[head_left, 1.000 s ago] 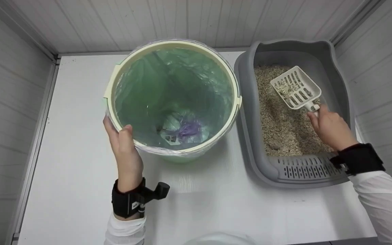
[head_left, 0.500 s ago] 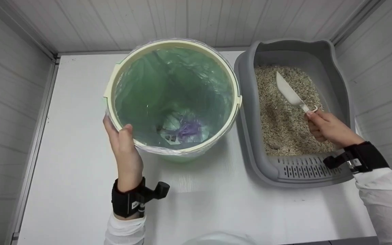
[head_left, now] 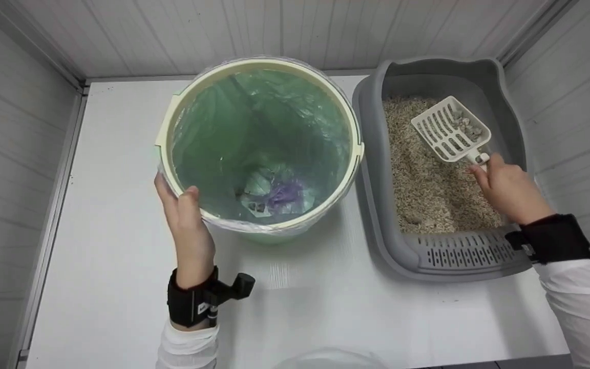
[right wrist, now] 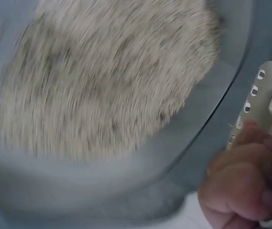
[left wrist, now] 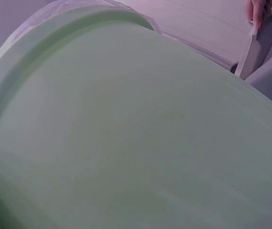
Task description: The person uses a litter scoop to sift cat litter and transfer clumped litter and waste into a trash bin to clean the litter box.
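- Gripped in the right hand [head_left: 507,187], fingers curled round the handle: a white slotted plastic litter scoop [head_left: 451,134], blade tilted face-up, probably so the loose grains could fall through the slots.
- Caught at the far corner of that blade: a few small grey clumps [head_left: 465,124], held clear above the litter.
- Directly under the scoop: pale beige granular cat litter [head_left: 423,174], spread over the floor of a grey plastic litter tray [head_left: 372,154] with a raised back wall and a perforated step at the near edge.
- Seen from the right wrist: only a blurred sweep of litter and the curved tray wall, with the curled fingers [right wrist: 243,186] and part of the scoop at the edge.
- Just to the left of the tray, nearly touching it: a round cream-rimmed bucket lined with a translucent green plastic bag [head_left: 259,143], kept close, presumably to shorten the carry.
- At the bottom of the bag: some crumpled white and purple refuse [head_left: 277,197].
- Clamped on the near-left rim of the bucket: the left hand [head_left: 185,225], thumb hooked inside and fingers outside, apparently steadying it.
- Beneath everything: a white tabletop [head_left: 300,307], enclosed by white panelled walls [head_left: 18,154].
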